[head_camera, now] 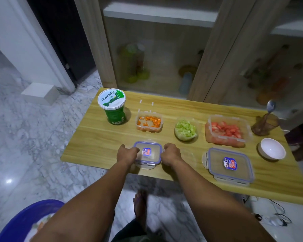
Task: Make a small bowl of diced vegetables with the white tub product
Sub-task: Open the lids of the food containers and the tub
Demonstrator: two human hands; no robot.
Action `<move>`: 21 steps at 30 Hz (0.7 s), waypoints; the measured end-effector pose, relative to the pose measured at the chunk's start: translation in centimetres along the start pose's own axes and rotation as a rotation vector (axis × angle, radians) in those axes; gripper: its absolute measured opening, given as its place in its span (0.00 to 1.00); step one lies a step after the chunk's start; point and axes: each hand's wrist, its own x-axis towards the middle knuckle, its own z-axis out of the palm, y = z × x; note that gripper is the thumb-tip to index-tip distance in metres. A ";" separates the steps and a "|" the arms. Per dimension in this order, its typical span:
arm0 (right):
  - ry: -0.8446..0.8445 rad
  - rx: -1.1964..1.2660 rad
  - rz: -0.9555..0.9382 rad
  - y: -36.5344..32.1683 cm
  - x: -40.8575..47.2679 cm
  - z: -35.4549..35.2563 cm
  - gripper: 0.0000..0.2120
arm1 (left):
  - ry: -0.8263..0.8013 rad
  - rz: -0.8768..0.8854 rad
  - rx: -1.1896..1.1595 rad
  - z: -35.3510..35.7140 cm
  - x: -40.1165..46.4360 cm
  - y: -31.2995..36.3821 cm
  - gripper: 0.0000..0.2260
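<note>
A small clear lid with a blue seal (148,152) lies near the table's front edge. My left hand (127,153) grips its left side and my right hand (171,153) grips its right side. Behind it stands an open clear box of diced carrot (149,122). To the right are a clear bowl of diced green vegetable (186,129) and an open box of diced red vegetable (226,131). The white-lidded green tub (112,104) stands shut at the back left. A small white bowl (271,148), with nothing in it, sits at the right.
A larger blue-sealed lid (230,164) lies front right on the wooden table (98,142). A brown cup with a spoon (265,124) stands back right. A glass-door cabinet (157,58) is behind. A blue basin (27,222) sits on the marble floor at lower left.
</note>
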 end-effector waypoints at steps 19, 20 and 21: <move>-0.020 0.019 -0.145 -4.2 -0.6 -0.8 0.22 | 0.043 0.029 -0.075 -4.0 0.8 2.4 0.29; -0.018 0.018 -0.160 -5.1 -0.3 -0.7 0.22 | 0.049 0.031 -0.077 -4.5 1.0 2.9 0.28; -0.015 0.025 -0.172 -6.1 0.0 -0.7 0.21 | 0.051 0.043 -0.080 -4.9 1.5 3.4 0.27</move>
